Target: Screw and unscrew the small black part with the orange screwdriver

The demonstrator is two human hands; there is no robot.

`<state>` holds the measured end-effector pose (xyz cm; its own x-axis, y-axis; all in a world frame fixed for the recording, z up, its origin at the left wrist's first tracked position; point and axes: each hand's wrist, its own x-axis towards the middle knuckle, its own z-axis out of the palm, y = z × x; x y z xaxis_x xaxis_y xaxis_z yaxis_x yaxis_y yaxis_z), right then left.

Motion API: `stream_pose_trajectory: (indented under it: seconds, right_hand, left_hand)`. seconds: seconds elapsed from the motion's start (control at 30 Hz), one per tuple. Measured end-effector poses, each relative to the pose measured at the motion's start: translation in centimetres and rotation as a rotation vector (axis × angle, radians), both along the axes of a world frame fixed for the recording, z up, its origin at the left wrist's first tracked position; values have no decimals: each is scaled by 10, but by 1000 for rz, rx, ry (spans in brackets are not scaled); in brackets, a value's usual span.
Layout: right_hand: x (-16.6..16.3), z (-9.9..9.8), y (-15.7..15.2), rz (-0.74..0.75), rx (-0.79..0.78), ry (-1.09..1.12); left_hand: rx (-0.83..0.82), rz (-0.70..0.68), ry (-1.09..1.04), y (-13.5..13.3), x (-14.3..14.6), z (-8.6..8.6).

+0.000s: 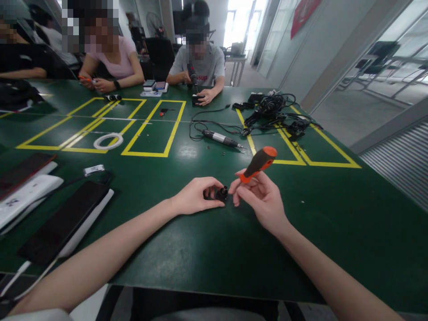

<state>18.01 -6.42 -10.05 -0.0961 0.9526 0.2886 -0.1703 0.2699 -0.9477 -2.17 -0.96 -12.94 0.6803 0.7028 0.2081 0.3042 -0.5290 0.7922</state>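
Left grip (197, 195): clamped on a small black part (222, 194), low over the worktop (180, 256); whether the part touches the surface, cannot tell. Right grip (265, 203): closed on a screwdriver (257, 165), handle tilted up and to the right; shaft and tip not made out. Part lies between the two grips, just beside the right one.

Risks, as judged:
1. Tip could slip and jab the left grip; cause: a slanted shaft or off-centre push so near it.
2. Part could twist or pop loose; cause: small body, scant purchase.
3. A dropped piece could get lost among specks (224, 154) near the pen tool (220, 138).

Cables (270, 107) well apart; snagging unlikely.
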Motion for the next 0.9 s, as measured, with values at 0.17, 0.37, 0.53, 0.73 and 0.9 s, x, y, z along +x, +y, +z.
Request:
stream_pose_trajectory:
  seconds: [0.17,0.37,0.53,0.73,0.9]
  right_hand:
    - [1,1,-3,-82,24,-129]
    - [3,2,-2,-45,63,-124]
    - [2,0,0,-13,35,-73]
    - [2,-1,1,-95,37,-118]
    - [3,-1,3,-110,88,-140]
  left_hand:
    - [205,-6,133,-2,-1,-3]
    - [415,-46,229,0,-2,-5]
    - [522,-60,306,1,0,-3]
    - [576,-59,339,1,0,-1]
    - [557,-37,347,1,1,-3]
